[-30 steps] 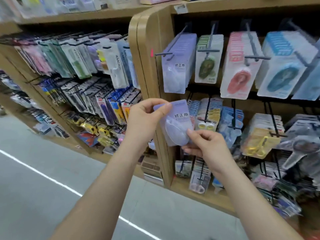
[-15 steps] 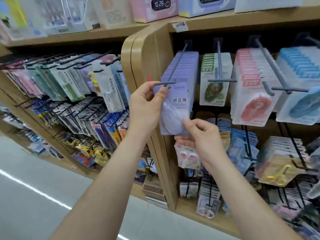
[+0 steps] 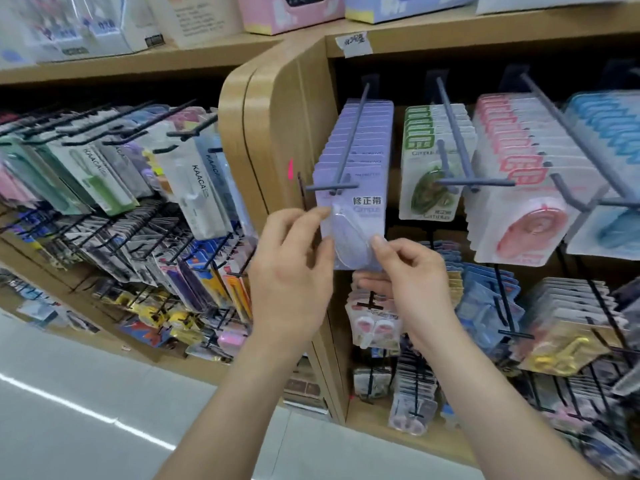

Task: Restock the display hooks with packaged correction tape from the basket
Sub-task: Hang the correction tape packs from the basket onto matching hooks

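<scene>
Since half a second ago the purple pack [image 3: 360, 216] of correction tape has gone from the tip of the hook [image 3: 349, 143] onto the hook itself; the left hand [image 3: 294, 271] has slid from the pack's top corner down to its left edge, while the right hand [image 3: 415, 278] stays at the lower right.

Far out to the left of both hands, white packets [image 3: 197, 188] marked KAACA hang in slanted rows with smaller coloured packets below them; nearer, just left of the left hand, stands the rounded wooden side panel [image 3: 277, 133] of the shelf unit.

Fingertips [image 3: 317, 213] of the left hand lie at the purple pack's left edge, loosely curved and blurred; I cannot tell whether they pinch the edge or only touch it.

Between the two hands the purple pack hangs upright at the front of the row of purple packs [image 3: 374, 133], its top just behind the hook's crossbar.

On the pack's lower right, the right hand pinches it narrowly; its thumb [image 3: 381, 244] presses the front of the clear bubble and the fingers curl under the bottom edge; directly below this hand hang small packs with pink-handled scissors [image 3: 374, 327].

Right of the grip, each on its own hook, hang green packs [image 3: 422, 202], then pink packs [image 3: 526, 223], then blue packs [image 3: 609, 233] at the frame's edge.
</scene>
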A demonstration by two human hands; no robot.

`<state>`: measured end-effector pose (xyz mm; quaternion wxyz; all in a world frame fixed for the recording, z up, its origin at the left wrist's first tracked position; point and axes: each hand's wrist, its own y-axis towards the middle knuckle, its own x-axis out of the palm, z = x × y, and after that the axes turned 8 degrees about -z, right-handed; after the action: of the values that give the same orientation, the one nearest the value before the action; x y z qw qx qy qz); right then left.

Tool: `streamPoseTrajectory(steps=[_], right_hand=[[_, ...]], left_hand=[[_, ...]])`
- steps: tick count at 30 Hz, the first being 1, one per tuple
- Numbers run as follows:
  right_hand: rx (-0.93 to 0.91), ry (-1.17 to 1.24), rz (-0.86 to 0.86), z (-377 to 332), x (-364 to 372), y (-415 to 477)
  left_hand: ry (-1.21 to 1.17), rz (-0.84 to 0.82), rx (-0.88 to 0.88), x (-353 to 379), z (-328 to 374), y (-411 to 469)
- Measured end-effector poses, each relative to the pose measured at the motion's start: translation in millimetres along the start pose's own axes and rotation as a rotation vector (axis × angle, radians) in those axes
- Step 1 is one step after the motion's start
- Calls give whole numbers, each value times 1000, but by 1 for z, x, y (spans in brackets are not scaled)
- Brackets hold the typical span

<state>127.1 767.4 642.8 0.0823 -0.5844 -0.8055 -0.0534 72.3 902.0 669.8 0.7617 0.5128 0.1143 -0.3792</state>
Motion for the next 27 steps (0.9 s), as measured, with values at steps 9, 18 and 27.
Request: streamPoseTrajectory(steps=[9, 18, 27], right_hand=[[27, -24, 92, 2, 22, 11], [40, -611, 226, 10, -35, -74], [360, -1022, 497, 27, -148, -226]], left_hand=[[88, -265, 90, -4, -13, 7], [-119, -315, 151, -12, -18, -18], [-359, -834, 421, 56, 56, -94]])
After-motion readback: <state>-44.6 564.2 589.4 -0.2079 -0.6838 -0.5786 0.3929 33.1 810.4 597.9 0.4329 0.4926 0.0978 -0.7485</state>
